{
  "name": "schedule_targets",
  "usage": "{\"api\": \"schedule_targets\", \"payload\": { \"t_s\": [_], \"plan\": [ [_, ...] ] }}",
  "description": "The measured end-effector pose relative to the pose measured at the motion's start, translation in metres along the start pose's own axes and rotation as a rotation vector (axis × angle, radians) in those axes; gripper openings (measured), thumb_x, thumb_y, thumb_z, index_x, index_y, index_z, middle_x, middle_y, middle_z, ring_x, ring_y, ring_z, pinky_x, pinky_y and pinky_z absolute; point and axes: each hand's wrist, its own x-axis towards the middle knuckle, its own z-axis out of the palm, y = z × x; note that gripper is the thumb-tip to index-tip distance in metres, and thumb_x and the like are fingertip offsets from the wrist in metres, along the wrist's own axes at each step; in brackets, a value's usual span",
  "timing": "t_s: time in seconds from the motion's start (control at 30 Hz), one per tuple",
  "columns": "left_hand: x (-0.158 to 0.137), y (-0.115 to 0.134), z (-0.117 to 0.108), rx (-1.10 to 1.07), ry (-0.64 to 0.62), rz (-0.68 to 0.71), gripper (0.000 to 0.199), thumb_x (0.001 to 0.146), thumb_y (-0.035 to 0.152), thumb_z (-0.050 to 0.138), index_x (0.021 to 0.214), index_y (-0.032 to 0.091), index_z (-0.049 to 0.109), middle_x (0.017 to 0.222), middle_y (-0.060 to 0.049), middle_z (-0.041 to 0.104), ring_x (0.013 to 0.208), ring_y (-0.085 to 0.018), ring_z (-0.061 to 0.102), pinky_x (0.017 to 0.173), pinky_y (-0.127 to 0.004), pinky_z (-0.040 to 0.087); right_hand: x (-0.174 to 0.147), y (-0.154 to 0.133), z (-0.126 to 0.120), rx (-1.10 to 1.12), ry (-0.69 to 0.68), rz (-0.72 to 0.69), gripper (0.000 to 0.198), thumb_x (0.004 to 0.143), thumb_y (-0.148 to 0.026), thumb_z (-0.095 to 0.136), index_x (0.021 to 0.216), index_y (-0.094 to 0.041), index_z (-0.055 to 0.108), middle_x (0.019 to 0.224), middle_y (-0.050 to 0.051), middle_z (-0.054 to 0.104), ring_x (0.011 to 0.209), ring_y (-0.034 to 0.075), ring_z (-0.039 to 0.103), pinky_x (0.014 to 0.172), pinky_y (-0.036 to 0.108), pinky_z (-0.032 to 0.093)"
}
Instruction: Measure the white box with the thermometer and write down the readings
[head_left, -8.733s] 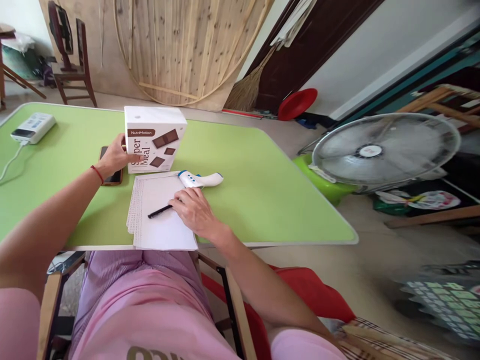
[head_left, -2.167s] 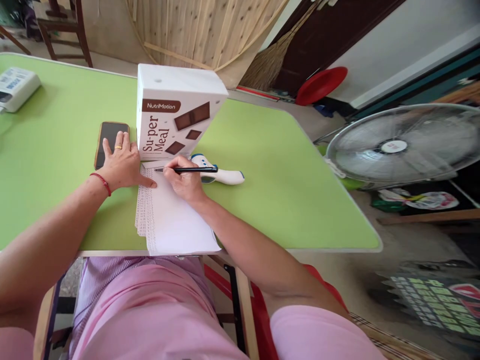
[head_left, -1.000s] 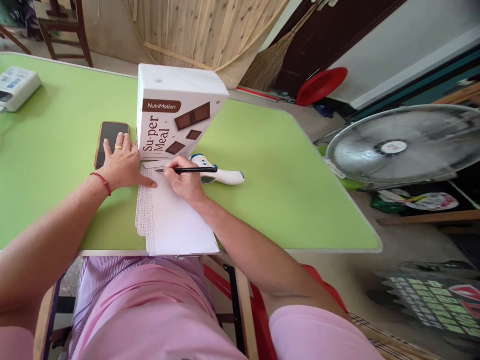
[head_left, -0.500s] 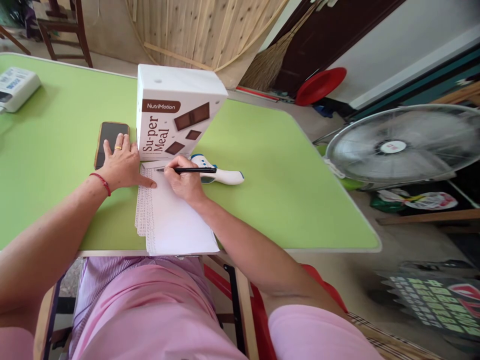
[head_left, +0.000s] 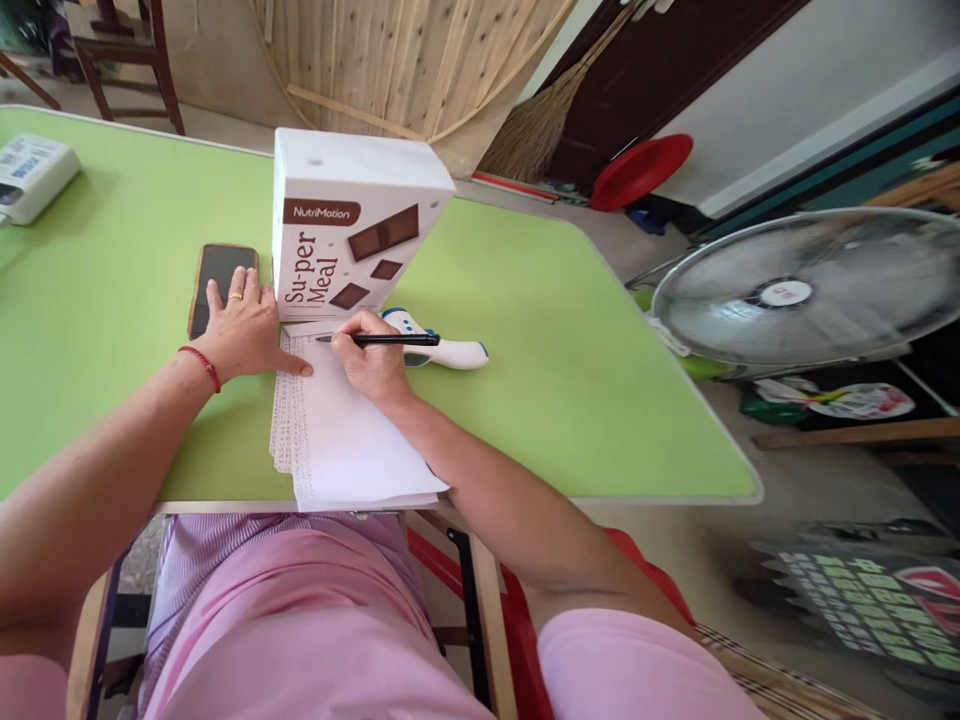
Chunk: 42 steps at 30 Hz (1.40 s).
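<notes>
Head view: a black pen (head_left: 401, 340) is gripped by the right hand (head_left: 373, 362), its fingers drawn narrow around the barrel close to the writing end. The tip is directed leftward at the upper left part of a stack of white paper (head_left: 360, 450); whether the sheet is touched by it cannot be told. The stack is placed at the near edge of the green table (head_left: 600, 400), its left margins fanned out and lined with small dark marks, its lower right corner lifted beside the right forearm.

The left hand (head_left: 244, 325) is laid flat, its fingers moderately spread and nothing gripped. The phone (head_left: 219, 262) is partly covered by its fingertips, while its thumb is rested on the paper's left margin. A ring (head_left: 236, 295) and a red bracelet (head_left: 202, 366) are worn on that side.

A white box (head_left: 322, 255), printed "NutriMotion Su-per Meal", is stood upright just beyond the paper. A white and blue handheld device (head_left: 457, 354) is set to the right of the sheets, partly hidden by the right hand and the pen. At the table's far left, a white block-shaped device (head_left: 37, 175) is placed.
</notes>
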Motion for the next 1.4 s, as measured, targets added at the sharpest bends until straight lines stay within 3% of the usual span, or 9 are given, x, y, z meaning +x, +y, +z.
{"api": "schedule_targets", "payload": {
  "t_s": [0.3,0.63,1.4],
  "plan": [
    [0.0001,0.0007,0.0015,-0.024,0.001,-0.005,0.132,0.072,0.068,0.082,0.165,0.004,0.014,0.17,-0.029,0.005,0.159,-0.043,-0.002,0.125,-0.067,0.0,0.0008,-0.0028,-0.0005,-0.089,-0.035,0.05,0.015,0.076,-0.02,0.056,0.066,-0.026,0.046,0.06,-0.005,0.054,0.062,0.015,0.051,0.064,0.03,0.046],
    [0.001,-0.0018,0.0024,-0.037,0.015,0.014,0.133,0.071,0.073,0.078,0.165,0.003,0.015,0.169,-0.031,0.006,0.158,-0.047,-0.001,0.124,-0.067,0.003,0.0015,-0.0079,-0.0003,-0.029,-0.015,0.08,0.02,0.074,-0.018,0.058,0.063,-0.026,0.043,0.055,-0.006,0.051,0.057,0.015,0.047,0.061,0.029,0.044],
    [-0.0002,-0.0008,0.0007,-0.027,0.008,0.002,0.13,0.069,0.071,0.081,0.164,0.005,0.021,0.17,-0.029,0.006,0.159,-0.046,0.0,0.124,-0.068,0.004,0.0017,0.0006,0.0003,-0.071,-0.048,0.019,0.016,0.078,-0.021,0.056,0.067,-0.026,0.046,0.061,-0.004,0.055,0.061,0.015,0.052,0.063,0.03,0.046]
  ]
}}
